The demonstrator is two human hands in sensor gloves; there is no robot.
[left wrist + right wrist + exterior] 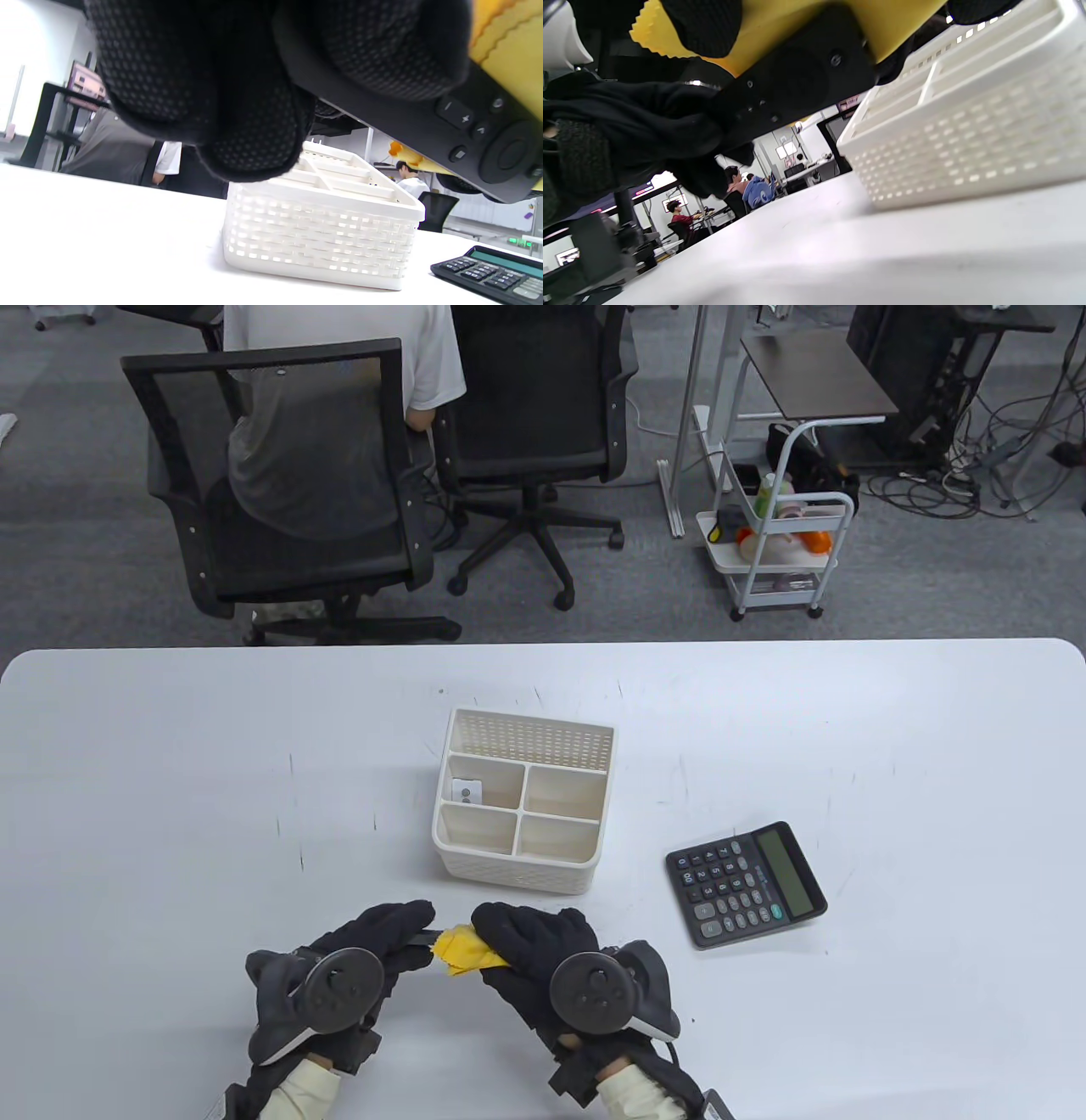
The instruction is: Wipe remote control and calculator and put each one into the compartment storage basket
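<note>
Table view showed a smooth white table (pixel 170 780) with rounded corners and faint dark scuffs. Near its middle stood a cream plastic basket (pixel 522 802), boxy, with perforated lattice walls and five compartments: a long one at the back and four smaller ones. A small white card with two dark dots lay in the middle-left compartment.

At about four o'clock from the basket, well apart from it, the calculator (pixel 745 884) lay flat: a dark grey slab with rows of rounded grey keys and a greenish display, turned at an angle.

The remote control (pixel 462 127) was a slim black bar of matte plastic with small round buttons, a rocker marked plus and minus, and a circular pad. It was held above the table at six o'clock from the basket, between both hands, clear of the basket.

The left hand (pixel 356 963), in a black knitted glove with a dotted grip texture, had its fingers curled round one end of the remote control. The right hand (pixel 551 954), gloved the same, gripped a crumpled yellow cloth (pixel 462 948) with a zigzag-cut edge and pressed it against the remote control's other end. In the right wrist view the cloth wrapped over the remote's upper side.
</note>
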